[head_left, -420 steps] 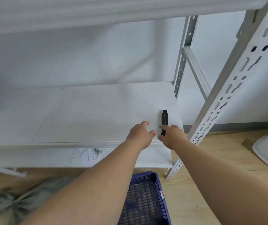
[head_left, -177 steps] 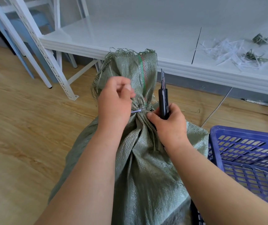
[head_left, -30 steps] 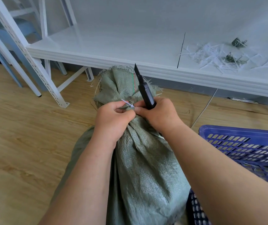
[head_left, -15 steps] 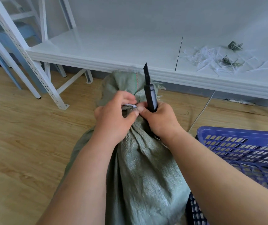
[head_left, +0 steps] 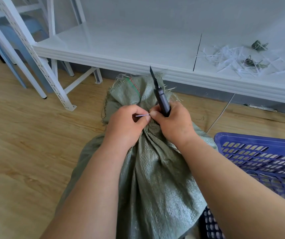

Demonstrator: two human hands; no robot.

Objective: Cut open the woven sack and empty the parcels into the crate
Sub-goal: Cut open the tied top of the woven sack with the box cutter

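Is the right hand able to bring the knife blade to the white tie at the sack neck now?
Probably yes, after turning the knife: the right hand sits beside the white tie, which the left hand pinches, but the blade points up and away.

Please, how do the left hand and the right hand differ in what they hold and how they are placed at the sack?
The left hand pinches the thin white tie at the neck of the woven sack; the right hand grips the black knife.
The left hand carries no tool; the right hand keeps the knife blade pointing up and away.
Both meet at the sack's bunched neck, fingers curled.
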